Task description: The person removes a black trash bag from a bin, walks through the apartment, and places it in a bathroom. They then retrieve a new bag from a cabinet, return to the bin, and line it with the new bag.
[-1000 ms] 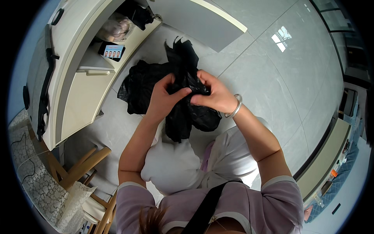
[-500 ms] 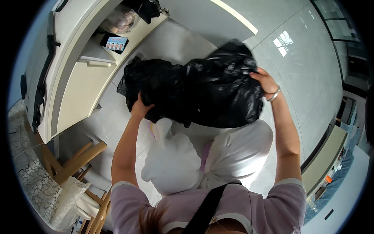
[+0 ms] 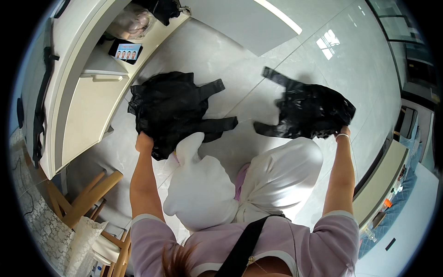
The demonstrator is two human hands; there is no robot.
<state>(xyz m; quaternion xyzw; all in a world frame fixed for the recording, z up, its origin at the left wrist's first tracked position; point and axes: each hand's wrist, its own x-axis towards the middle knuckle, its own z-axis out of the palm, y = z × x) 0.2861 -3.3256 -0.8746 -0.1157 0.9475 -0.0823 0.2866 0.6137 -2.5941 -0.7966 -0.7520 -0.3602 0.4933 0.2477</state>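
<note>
We hold two black plastic bags out over the pale tiled floor (image 3: 221, 51), arms spread wide apart. Our left hand (image 3: 144, 141) is closed on the lower edge of the left black bag (image 3: 168, 108), which hangs crumpled and bunched, its two handle strips trailing out toward the other bag. Our right hand (image 3: 342, 133), a thin bracelet (image 3: 342, 135) at the wrist, grips the lower right corner of the right black bag (image 3: 314, 111); most of that hand is hidden behind the plastic, so we cannot tell how the fingers lie. This bag too is crumpled, with one handle strip sticking up and another pointing back toward the left black bag. The two bags are well apart, with bare floor between them.

Beyond the left black bag stands a white counter (image 3: 87, 120), and on it lies a phone (image 3: 125, 51) with a lit screen, beside a filmy pale bundle (image 3: 129, 23). Below the left black bag, near our left elbow, we see a wooden chair (image 3: 87, 198) with a lacy white cloth (image 3: 50, 231) draped beside it.
</note>
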